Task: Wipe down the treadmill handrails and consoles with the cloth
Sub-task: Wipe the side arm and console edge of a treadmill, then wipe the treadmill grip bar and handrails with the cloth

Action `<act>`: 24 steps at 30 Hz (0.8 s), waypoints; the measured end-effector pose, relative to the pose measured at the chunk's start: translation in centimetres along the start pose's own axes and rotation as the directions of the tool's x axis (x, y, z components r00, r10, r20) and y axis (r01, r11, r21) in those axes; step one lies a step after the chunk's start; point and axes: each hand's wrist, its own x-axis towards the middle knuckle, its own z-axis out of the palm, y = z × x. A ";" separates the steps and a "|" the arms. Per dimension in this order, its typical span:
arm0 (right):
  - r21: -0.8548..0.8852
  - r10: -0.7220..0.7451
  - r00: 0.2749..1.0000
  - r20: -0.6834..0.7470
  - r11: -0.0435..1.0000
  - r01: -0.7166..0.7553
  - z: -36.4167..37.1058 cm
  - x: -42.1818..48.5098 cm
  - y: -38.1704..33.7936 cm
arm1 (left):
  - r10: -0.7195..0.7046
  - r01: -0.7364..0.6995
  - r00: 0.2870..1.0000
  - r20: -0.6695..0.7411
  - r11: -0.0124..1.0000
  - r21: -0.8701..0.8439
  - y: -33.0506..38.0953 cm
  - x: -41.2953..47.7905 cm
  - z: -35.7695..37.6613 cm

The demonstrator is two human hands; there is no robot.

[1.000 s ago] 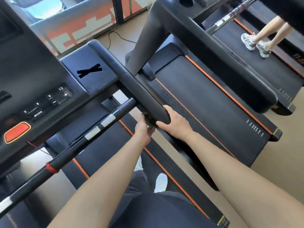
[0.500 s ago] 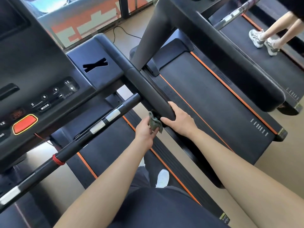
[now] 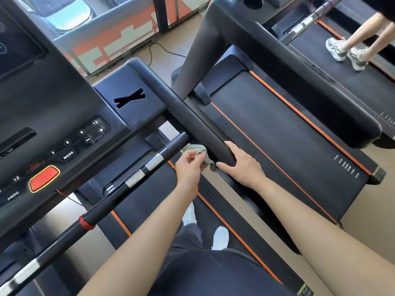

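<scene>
A thick black padded handrail (image 3: 192,120) runs from the console's right corner toward me. My right hand (image 3: 241,165) grips its near end, thumb under the tip. Just left of it my left hand (image 3: 189,167) pinches a small grey-green cloth (image 3: 199,152) against the inner side of the rail's end. The black console (image 3: 53,129) with numbered keys and a red stop button (image 3: 43,178) fills the left. A thin black crossbar (image 3: 128,184) with silver sensor plates passes below the console.
A second treadmill (image 3: 288,129) stands to the right, its handrail (image 3: 310,82) overhead. Another person's legs in white trainers (image 3: 346,52) stand on a third belt at top right. My own feet (image 3: 220,237) are on the belt below. A window and cable lie ahead.
My left hand has drawn the cloth out from under the rail's end and up along its inner side; more of the cloth shows. My right hand keeps its hold on the rail tip.
</scene>
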 end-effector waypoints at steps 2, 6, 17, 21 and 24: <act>0.006 0.002 1.000 0.000 1.000 -0.002 0.0 0.0 0.0 | 0.201 -0.202 0.979 0.018 0.968 0.152 2.1 -0.3 -0.8; 0.034 0.004 1.000 -0.002 0.999 -0.004 -0.1 -0.1 0.0 | 0.613 -0.553 0.785 0.089 0.627 0.549 6.4 1.2 -2.7; 0.071 0.023 1.000 -0.015 0.997 -0.022 -0.1 -0.3 -0.2 | 0.568 -0.598 0.686 0.455 0.085 0.797 3.2 5.1 -4.9; 0.046 0.045 0.998 -0.032 0.998 -0.044 -0.2 -0.5 -0.4 | 0.592 -0.633 0.618 0.517 -0.015 0.774 3.3 4.7 -5.0; 0.021 0.074 0.996 -0.047 0.997 -0.073 0.0 -0.8 -0.6 | 0.597 -0.651 0.647 0.475 0.107 0.752 3.7 3.2 -4.1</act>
